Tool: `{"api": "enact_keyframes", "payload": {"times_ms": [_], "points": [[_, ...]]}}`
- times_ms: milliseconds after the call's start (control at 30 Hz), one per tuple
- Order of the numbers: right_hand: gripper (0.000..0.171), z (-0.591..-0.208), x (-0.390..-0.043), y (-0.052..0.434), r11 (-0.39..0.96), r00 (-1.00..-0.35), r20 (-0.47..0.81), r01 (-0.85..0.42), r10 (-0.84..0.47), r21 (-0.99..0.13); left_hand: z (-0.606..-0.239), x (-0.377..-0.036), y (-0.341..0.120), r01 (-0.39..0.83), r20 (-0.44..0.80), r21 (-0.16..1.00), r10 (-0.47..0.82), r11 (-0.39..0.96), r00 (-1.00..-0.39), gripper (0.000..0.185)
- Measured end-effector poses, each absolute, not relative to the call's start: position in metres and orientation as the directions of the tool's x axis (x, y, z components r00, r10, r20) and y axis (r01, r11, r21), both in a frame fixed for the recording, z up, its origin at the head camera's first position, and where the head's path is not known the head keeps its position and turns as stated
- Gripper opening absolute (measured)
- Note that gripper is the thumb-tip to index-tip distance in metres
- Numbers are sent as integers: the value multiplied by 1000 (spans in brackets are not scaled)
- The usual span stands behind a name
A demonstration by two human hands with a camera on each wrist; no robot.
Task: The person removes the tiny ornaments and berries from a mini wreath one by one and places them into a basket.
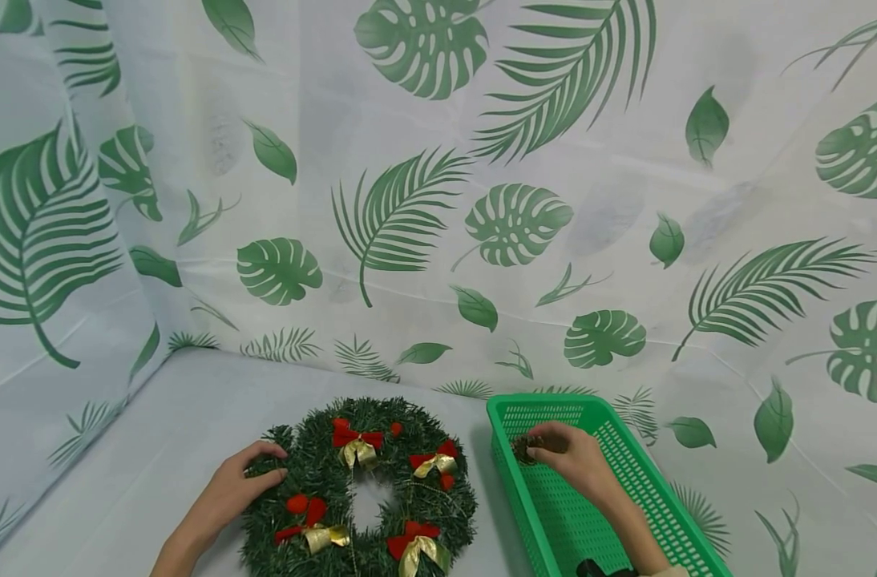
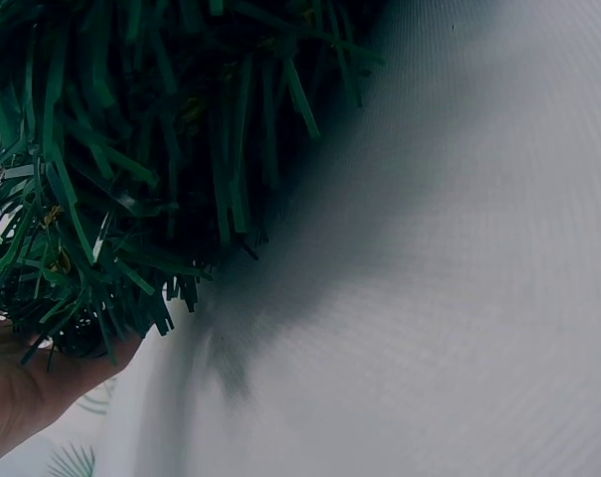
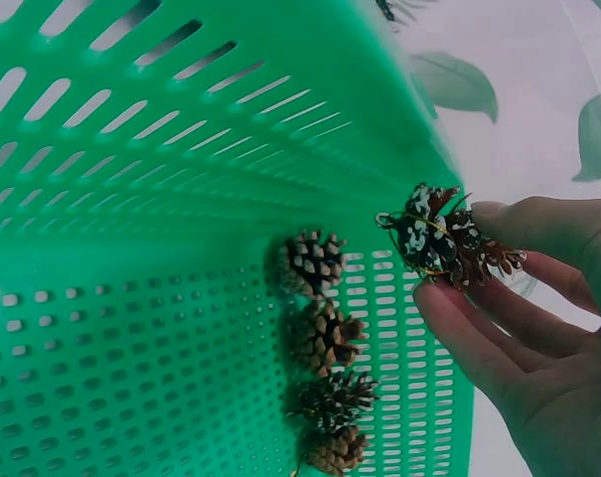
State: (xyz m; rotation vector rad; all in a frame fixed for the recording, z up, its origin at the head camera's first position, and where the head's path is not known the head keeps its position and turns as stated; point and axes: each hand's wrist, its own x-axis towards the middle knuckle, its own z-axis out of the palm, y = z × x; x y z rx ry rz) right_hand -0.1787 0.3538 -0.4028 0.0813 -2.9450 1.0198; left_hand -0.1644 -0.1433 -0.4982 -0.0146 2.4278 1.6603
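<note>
A green artificial wreath [image 1: 449, 425], with red and gold bows and red pompoms, lies on the white surface in the head view. My left hand [image 1: 225, 489] grips its left edge, thumb and fingers round a tuft of green tinsel needles; the left wrist view shows the fingers [image 2: 72, 378] partly hidden under the needles. Over the green basket [image 1: 514, 497], my right hand [image 1: 579, 465] pinches a pine cone [image 3: 444, 243] between thumb and fingers. White-tipped scales and a thin wire loop show on this pine cone. Several other pine cones [image 3: 328, 336] sit in a row along the basket's end.
The slotted basket stands to the right of the wreath, its far end near the leaf-printed backdrop [image 1: 410, 320]. A small black object [image 1: 600, 569] shows at the bottom edge, beside the right forearm. White cloth [image 1: 251, 393] covers the surface.
</note>
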Motion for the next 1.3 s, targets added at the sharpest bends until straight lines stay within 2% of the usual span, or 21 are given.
{"api": "enact_keyframes", "payload": {"times_ms": [1300], "points": [[25,-422,-190,360,803,-992,-11,-96,-127,-588,-498,-164,-143,-125,-173,924,102,361,-980,37]]}}
